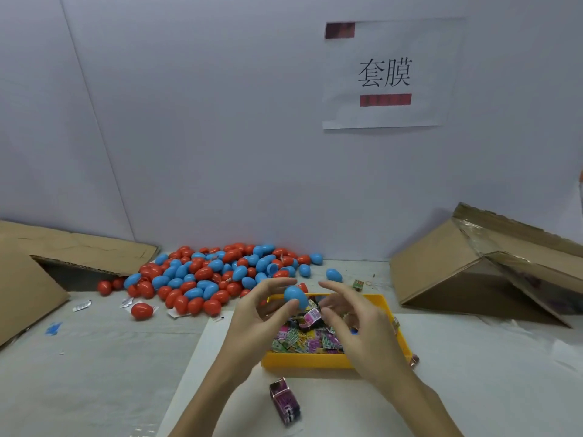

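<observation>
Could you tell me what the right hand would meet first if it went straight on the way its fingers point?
Probably the blue egg that the left hand pinches, just ahead of the right hand; depth is unclear, so it could miss.

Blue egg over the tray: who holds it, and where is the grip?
The left hand pinches the blue egg at its left side, thumb beneath; the right hand looks empty.
</observation>
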